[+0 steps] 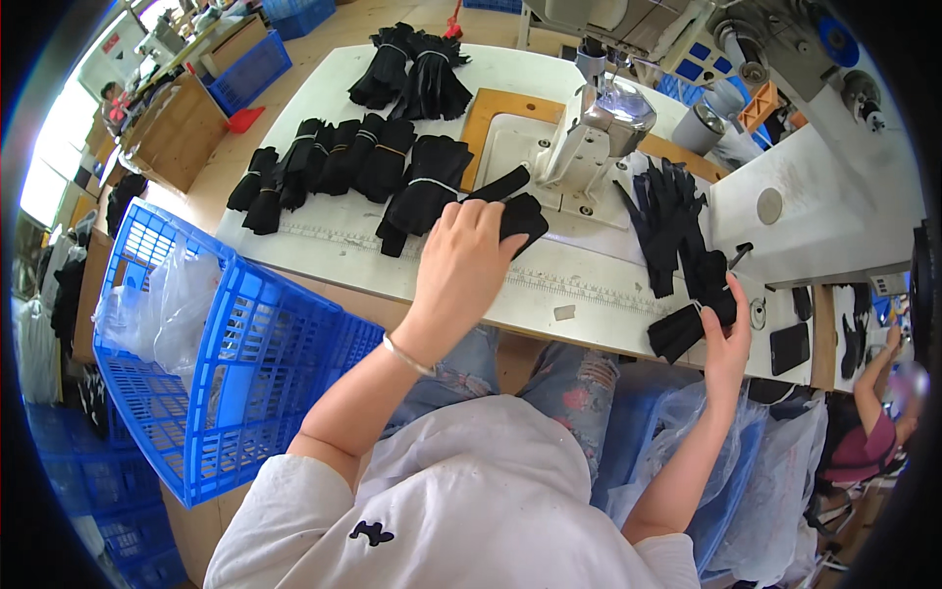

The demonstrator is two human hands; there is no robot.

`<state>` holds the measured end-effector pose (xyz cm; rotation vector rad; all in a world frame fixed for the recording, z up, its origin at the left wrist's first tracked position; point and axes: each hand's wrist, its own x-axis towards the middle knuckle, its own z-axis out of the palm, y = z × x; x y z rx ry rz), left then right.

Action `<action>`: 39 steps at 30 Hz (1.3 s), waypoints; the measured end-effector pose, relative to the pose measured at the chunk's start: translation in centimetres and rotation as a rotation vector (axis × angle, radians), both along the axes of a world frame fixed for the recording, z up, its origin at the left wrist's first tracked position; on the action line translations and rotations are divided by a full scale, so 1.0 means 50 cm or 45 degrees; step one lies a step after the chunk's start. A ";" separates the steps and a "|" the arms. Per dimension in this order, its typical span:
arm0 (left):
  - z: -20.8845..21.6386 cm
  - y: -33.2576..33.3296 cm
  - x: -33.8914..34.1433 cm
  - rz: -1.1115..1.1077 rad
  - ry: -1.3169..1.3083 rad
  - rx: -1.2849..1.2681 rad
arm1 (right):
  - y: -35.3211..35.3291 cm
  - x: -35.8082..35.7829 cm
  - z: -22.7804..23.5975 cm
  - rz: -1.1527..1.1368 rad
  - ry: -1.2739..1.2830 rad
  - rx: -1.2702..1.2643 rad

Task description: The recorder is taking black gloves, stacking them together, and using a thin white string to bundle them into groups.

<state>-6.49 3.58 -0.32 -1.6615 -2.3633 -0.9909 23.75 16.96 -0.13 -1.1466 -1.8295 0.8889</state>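
My left hand (459,260), with a bangle at the wrist, is closed on a black fabric piece (525,220) in front of the sewing machine head (599,128). Part of that piece is hidden under the fingers. A narrow black strip (502,184) reaches from it toward the needle area. At the right of the table, my right hand (728,329) grips a black fabric bundle (677,332) tied with a light band, thumb on the near side. Just beyond it lie black gloves (667,221) in a loose pile.
Banded black bundles (339,157) line the table's left side, with more at the far edge (410,71). A blue crate (265,393) holding clear plastic stands at left. A phone (789,349) lies at right. Another person (868,432) sits at far right.
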 end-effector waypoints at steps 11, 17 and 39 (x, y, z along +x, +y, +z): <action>-0.055 0.023 0.002 0.040 -0.068 -0.110 | -0.084 -0.149 -0.004 0.138 -0.294 0.633; -0.025 -0.006 0.035 -0.203 -0.678 0.082 | -0.085 -0.288 -0.052 0.537 0.458 -0.379; -0.039 -0.179 -0.183 0.464 -0.060 -0.028 | -0.061 -0.450 -0.086 0.200 0.378 -0.124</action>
